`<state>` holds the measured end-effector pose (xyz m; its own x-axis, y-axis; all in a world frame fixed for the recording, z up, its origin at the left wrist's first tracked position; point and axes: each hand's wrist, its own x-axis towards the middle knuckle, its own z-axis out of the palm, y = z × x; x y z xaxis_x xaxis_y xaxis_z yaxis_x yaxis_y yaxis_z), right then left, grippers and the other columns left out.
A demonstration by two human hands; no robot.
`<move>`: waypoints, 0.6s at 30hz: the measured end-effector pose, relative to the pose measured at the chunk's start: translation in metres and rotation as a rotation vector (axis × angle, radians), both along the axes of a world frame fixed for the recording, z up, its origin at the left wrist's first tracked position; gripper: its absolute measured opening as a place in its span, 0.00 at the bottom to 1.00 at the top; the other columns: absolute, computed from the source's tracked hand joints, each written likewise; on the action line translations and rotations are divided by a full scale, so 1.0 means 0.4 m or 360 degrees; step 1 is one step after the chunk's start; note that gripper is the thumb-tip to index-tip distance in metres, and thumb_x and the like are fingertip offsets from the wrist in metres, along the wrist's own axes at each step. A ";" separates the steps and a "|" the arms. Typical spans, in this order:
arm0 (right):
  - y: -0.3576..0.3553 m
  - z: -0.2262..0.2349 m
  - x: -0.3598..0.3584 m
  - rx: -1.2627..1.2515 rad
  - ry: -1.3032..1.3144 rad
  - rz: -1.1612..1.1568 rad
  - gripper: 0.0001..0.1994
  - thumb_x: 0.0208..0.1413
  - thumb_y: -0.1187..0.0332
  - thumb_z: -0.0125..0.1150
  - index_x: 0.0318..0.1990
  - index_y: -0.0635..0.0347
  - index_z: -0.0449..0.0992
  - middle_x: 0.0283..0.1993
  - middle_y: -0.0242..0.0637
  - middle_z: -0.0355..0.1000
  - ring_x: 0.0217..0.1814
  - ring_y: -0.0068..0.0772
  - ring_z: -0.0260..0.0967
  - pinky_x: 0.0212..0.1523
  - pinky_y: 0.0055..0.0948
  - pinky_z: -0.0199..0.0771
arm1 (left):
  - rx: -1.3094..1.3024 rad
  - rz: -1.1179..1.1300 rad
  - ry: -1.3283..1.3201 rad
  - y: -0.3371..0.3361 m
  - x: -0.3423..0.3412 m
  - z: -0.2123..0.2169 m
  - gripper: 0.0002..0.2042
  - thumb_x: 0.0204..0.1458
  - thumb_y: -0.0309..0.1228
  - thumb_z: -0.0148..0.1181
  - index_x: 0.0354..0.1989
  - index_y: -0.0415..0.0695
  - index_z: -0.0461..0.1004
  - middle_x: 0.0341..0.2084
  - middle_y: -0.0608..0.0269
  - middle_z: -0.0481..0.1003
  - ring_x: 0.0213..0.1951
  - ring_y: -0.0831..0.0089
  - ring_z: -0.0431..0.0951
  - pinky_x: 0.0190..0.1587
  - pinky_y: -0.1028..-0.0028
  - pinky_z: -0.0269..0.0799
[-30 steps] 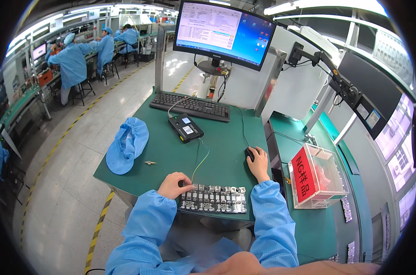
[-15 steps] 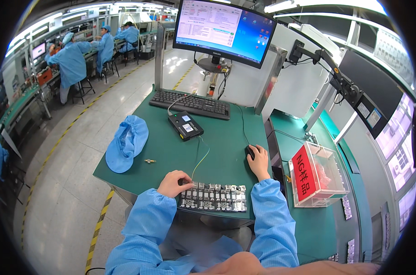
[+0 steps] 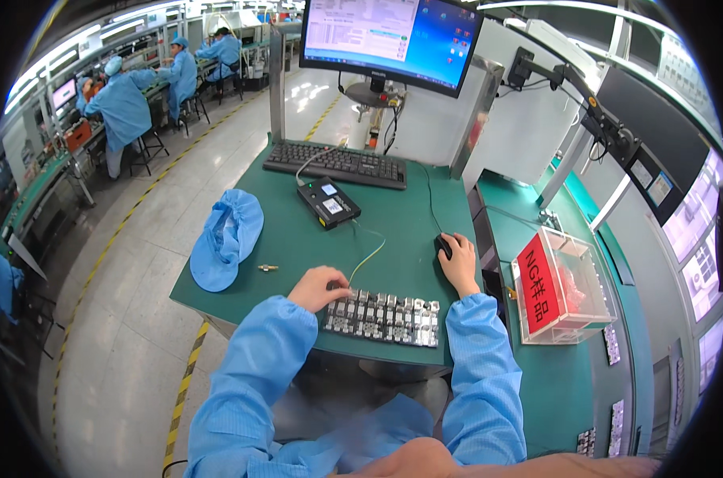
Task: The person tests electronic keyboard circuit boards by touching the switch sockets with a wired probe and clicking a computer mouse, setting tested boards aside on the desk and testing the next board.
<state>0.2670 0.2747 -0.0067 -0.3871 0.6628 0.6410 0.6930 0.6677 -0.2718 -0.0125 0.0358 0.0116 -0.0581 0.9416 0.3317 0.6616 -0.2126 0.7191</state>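
At the near edge of the green table lies a panel of small circuit boards (image 3: 383, 319) with rows of metal connectors. My left hand (image 3: 318, 290) is at its far left corner, fingers pinched around the end of a thin yellow-green wire (image 3: 369, 258); the tip is hidden by the fingers. That wire runs from a small black box (image 3: 329, 203) with two lit displays. My right hand (image 3: 459, 265) rests, fingers curled, over a black computer mouse (image 3: 442, 248) to the right of the panel.
Beyond the box are a black keyboard (image 3: 337, 166) and a monitor (image 3: 389, 40). A blue cap (image 3: 227, 239) and a small brass-coloured connector (image 3: 268, 268) lie to the left. A clear box with a red label (image 3: 539, 288) stands at right. Co-workers (image 3: 121, 107) sit far left.
The camera view has tilted slightly, so the table things sit higher in the picture. Both hands keep nearly the same places, at the panel's corner and on the mouse.
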 end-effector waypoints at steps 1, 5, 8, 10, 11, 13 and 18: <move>0.000 0.002 -0.001 0.0007 -0.0002 -0.0012 0.20 0.46 0.67 0.60 0.50 0.48 0.75 0.53 0.43 0.67 0.55 0.49 0.63 0.53 0.42 0.66 | 0.0050 -0.0015 0.0077 0.009 -0.002 0.005 0.09 0.43 0.35 0.67 0.28 0.44 0.77 0.28 0.61 0.76 0.35 0.63 0.75 0.41 0.67 0.69; -0.002 0.016 -0.004 -0.0055 -0.0028 -0.0022 0.20 0.47 0.67 0.60 0.51 0.47 0.74 0.54 0.42 0.67 0.56 0.49 0.63 0.55 0.41 0.66 | 0.0246 -0.0078 0.0291 0.026 0.002 0.004 0.08 0.46 0.33 0.65 0.28 0.43 0.75 0.28 0.61 0.75 0.37 0.61 0.73 0.41 0.65 0.68; -0.001 0.017 -0.007 -0.0050 -0.0025 -0.0017 0.20 0.47 0.67 0.61 0.51 0.47 0.74 0.54 0.42 0.67 0.56 0.49 0.63 0.56 0.41 0.66 | 0.0189 -0.0088 0.0156 0.021 0.003 -0.005 0.08 0.47 0.31 0.64 0.29 0.41 0.74 0.29 0.60 0.74 0.39 0.61 0.72 0.42 0.66 0.68; -0.002 0.012 -0.008 0.0002 -0.0014 -0.0001 0.20 0.46 0.66 0.61 0.50 0.47 0.75 0.53 0.42 0.68 0.55 0.49 0.63 0.53 0.41 0.67 | 0.0147 -0.0037 0.0035 0.016 0.004 -0.008 0.08 0.48 0.31 0.64 0.29 0.39 0.74 0.27 0.59 0.73 0.36 0.63 0.73 0.42 0.67 0.69; -0.002 0.013 -0.005 0.0000 -0.0018 -0.0006 0.20 0.46 0.66 0.61 0.50 0.47 0.75 0.53 0.42 0.68 0.55 0.49 0.63 0.53 0.41 0.67 | 0.0145 -0.0041 0.0031 0.017 0.004 -0.007 0.08 0.48 0.31 0.64 0.29 0.39 0.74 0.27 0.59 0.73 0.36 0.63 0.73 0.42 0.67 0.69; -0.004 0.012 -0.003 -0.0010 -0.0004 -0.0006 0.20 0.46 0.66 0.61 0.50 0.47 0.75 0.53 0.42 0.68 0.55 0.49 0.63 0.53 0.41 0.67 | -0.0103 0.0039 -0.0200 0.016 0.005 0.011 0.09 0.48 0.31 0.64 0.30 0.38 0.75 0.28 0.59 0.75 0.33 0.67 0.75 0.40 0.69 0.70; -0.010 0.017 -0.001 -0.0029 -0.0014 0.0008 0.20 0.46 0.66 0.61 0.50 0.48 0.75 0.53 0.42 0.67 0.54 0.49 0.64 0.53 0.41 0.67 | 0.0007 0.0039 -0.0375 0.054 0.040 0.053 0.09 0.50 0.32 0.64 0.31 0.37 0.76 0.31 0.61 0.79 0.37 0.75 0.77 0.41 0.73 0.71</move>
<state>0.2667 0.2709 0.0002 -0.3960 0.6723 0.6254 0.6920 0.6662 -0.2780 0.0034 0.0574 0.0329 -0.1571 0.9375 0.3105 0.4806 -0.2020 0.8533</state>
